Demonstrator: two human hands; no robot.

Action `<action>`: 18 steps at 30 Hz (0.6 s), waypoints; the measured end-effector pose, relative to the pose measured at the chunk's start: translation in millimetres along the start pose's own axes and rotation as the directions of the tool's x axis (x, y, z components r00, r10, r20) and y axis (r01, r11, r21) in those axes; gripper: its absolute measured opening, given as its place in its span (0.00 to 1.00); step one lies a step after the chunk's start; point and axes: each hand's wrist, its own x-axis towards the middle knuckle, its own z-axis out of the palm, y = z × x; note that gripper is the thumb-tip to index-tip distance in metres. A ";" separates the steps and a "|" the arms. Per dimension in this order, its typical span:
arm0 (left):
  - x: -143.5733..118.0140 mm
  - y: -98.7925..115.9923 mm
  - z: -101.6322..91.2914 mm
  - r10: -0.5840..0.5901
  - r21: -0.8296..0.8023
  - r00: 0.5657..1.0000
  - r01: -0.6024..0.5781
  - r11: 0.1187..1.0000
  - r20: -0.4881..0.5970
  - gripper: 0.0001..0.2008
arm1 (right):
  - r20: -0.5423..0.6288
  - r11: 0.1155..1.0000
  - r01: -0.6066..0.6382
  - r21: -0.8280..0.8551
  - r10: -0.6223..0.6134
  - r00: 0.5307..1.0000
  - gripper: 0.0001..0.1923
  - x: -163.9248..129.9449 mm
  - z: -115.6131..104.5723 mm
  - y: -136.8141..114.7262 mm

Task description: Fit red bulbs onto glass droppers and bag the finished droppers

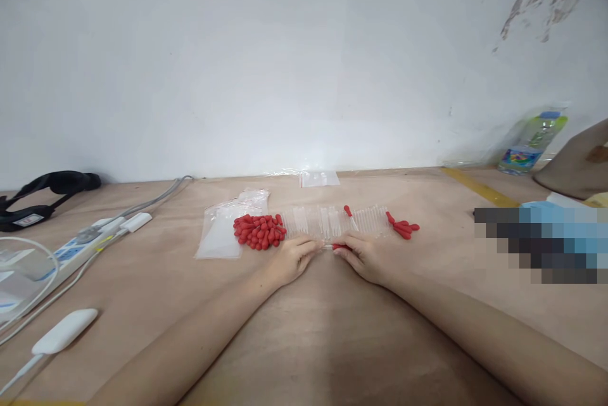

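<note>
Between my two hands, close to the table, is a glass dropper tube (327, 247) with a red rubber bulb (337, 246) at its right end. My left hand (295, 260) is closed in a pinch on the tube's left end. The bulb is gripped by the bent fingers of my right hand (359, 256). Just beyond the hands lies a row of clear glass tubes (370, 219). A dropper with a red bulb (348, 210) lies across that row. Left of it sits a heap of red rubber bulbs (259, 232); several more red bulbs (403, 228) lie at its right end.
Clear plastic bags (218, 232) lie beside the heap, and a small white packet (320, 178) is by the wall. A power strip (71, 251) with cables and a white adapter (66, 330) occupy the left. A water bottle (527, 146) stands back right.
</note>
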 end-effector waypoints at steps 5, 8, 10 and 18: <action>-1.3 0.3 0.7 0.010 0.012 0.999 -0.011 1.000 0.036 0.11 | 0.006 1.000 0.031 -0.003 -0.031 0.999 0.08 -1.5 0.6 1.7; -0.9 1.4 1.8 0.016 0.040 0.999 -0.018 0.999 0.049 0.11 | 0.008 0.999 0.046 -0.014 -0.046 0.999 0.07 -2.1 -0.1 0.3; -0.2 2.4 2.4 0.023 0.054 0.998 -0.026 0.998 0.051 0.11 | 0.012 0.999 0.049 -0.023 -0.049 0.999 0.07 -2.3 -0.1 0.1; 1.9 6.0 3.5 0.035 0.099 0.998 -0.041 0.994 0.061 0.12 | 0.029 0.996 0.076 -0.036 -0.075 0.997 0.07 -2.8 6.7 6.4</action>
